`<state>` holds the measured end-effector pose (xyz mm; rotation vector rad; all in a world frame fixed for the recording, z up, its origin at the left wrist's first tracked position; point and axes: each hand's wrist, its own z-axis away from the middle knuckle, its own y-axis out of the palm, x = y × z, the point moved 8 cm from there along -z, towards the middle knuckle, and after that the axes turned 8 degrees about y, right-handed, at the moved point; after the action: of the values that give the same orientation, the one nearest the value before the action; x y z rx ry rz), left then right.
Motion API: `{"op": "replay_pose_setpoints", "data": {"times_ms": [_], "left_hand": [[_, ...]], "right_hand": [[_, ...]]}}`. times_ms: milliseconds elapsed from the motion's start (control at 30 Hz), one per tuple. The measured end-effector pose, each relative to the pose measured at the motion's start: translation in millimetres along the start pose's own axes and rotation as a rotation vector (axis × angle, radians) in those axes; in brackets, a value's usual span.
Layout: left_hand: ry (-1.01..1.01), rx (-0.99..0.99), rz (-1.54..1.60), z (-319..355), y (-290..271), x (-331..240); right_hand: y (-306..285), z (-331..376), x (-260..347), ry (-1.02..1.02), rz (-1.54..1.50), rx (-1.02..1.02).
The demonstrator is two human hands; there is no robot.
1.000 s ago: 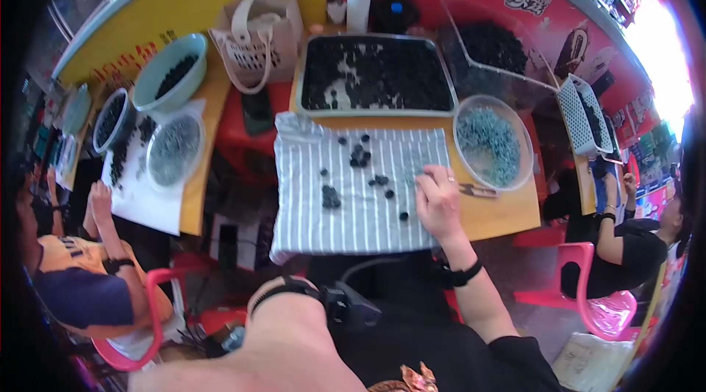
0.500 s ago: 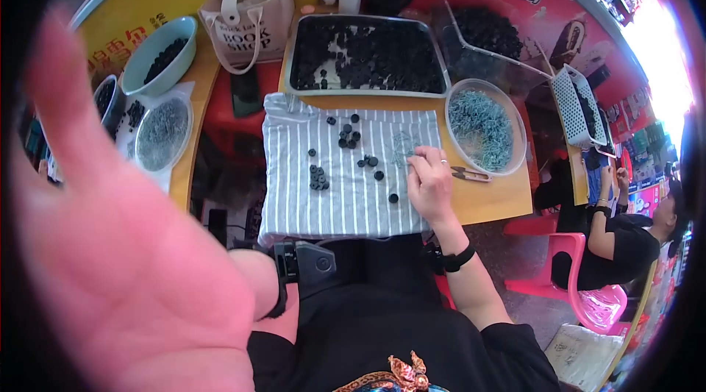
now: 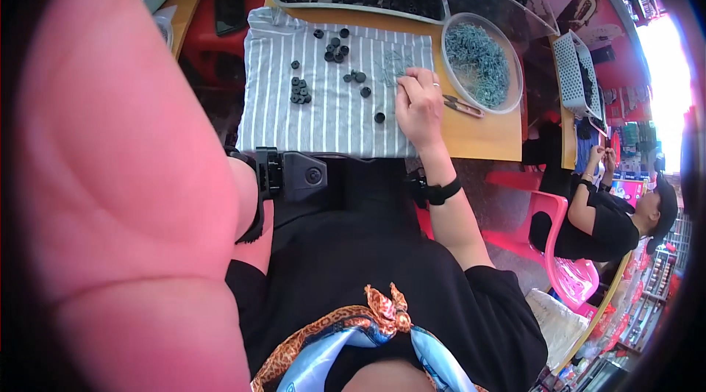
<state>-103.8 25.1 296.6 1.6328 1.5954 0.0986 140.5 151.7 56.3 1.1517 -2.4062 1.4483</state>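
Observation:
My left hand (image 3: 132, 149) looms very close at the left, its palm and wrist filling that side; its fingers run out of view or are hidden. My right hand (image 3: 421, 109) rests at the right edge of a grey-and-white striped cloth (image 3: 279, 123). Its fingers are bent together beside a small heap of thin blue-green metal pieces (image 3: 396, 62); what they pinch, if anything, is too small to make out. Left of it on the cloth lie several small round black parts (image 3: 337, 50), some bunched and some single, one of them (image 3: 379, 118) near my right wrist.
A clear round tub (image 3: 449, 61) of blue-green pieces stands right of the cloth, with thread snips (image 3: 463, 106) beside it. Behind is a metal tray (image 3: 331, 6) of black parts. A phone (image 3: 230, 11) lies left. Another person (image 3: 614, 215) sits at far right.
The view has tilted downward, so the table sits higher in the picture. My left hand's raised finger has gone out of sight. My right hand stays by the small heap.

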Motion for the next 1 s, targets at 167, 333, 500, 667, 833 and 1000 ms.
{"op": "replay_pose_setpoints", "data": {"times_ms": [167, 333, 500, 667, 833, 1000], "left_hand": [[0.141, 0.010, -0.084, 5.9, -1.2, -18.2], [0.210, 0.039, -0.135, 2.6, -15.5, -24.8], [-0.526, 0.570, -0.530, 93.7, -18.3, 99.6], [-0.276, 0.871, -0.946, 188.9, -40.3, 167.8], [-0.189, 0.898, -1.095, 201.3, -30.7, 174.6], [-0.119, 0.942, -1.045, 206.8, -27.9, 174.7]], "right_hand": [[4.4, 5.5, 8.7, -0.027, -0.034, 0.012], [-11.4, 11.8, 6.3, 0.009, -0.028, 0.007], [-5.5, 8.5, -0.4, 0.042, -0.021, 0.039], [-12.3, 9.1, 0.3, 0.056, -0.032, 0.066], [-13.3, 5.7, 0.0, 0.086, -0.026, 0.092], [-6.9, 9.8, -4.9, 0.059, -0.053, 0.081]]}}
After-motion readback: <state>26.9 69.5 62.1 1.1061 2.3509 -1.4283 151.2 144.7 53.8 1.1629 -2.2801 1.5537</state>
